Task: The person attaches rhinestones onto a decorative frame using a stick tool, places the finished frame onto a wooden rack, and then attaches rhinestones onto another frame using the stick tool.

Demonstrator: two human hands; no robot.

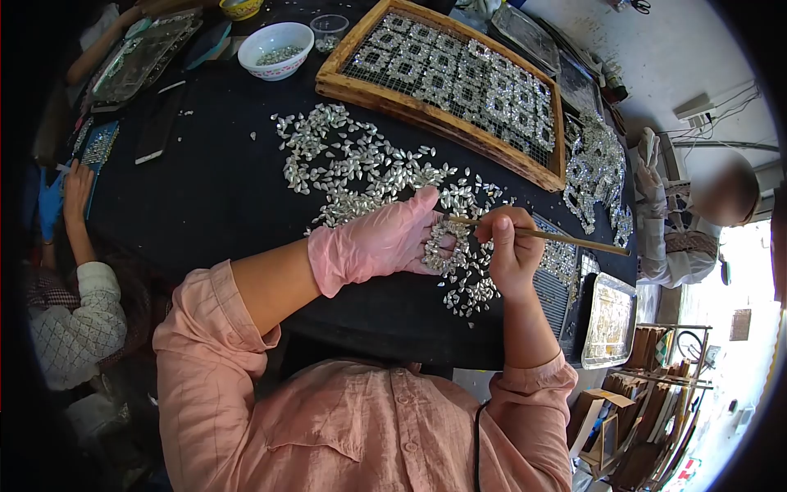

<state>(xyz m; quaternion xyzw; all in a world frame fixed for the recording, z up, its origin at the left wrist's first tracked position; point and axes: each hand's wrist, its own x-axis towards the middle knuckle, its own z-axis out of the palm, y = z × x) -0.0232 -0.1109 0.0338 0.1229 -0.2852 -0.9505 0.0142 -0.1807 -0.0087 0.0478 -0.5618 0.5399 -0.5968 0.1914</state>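
Observation:
In a pink glove, my left hand [385, 238] holds a ring-shaped rhinestone piece [443, 248] at its fingers; how they grip it is partly hidden. My bare right hand [515, 246] pinches a thin wooden stick [574, 240]. The stick's left tip reaches the upper edge of the ring, close to the gloved fingers. Loose drop-shaped stones [369, 172] lie spread over the black cloth just beyond both hands. More of them lie below the ring, beside my right wrist.
A wooden-framed mesh tray [369, 96] bears rows of rhinestone pieces. Nearby stand a white bowl [277, 72] and a clear cup [329, 26]. A phone [160, 123] lies left. A co-worker's hands [75, 193] work at far left; another person [684, 213] is at right, near a metal tray [610, 320].

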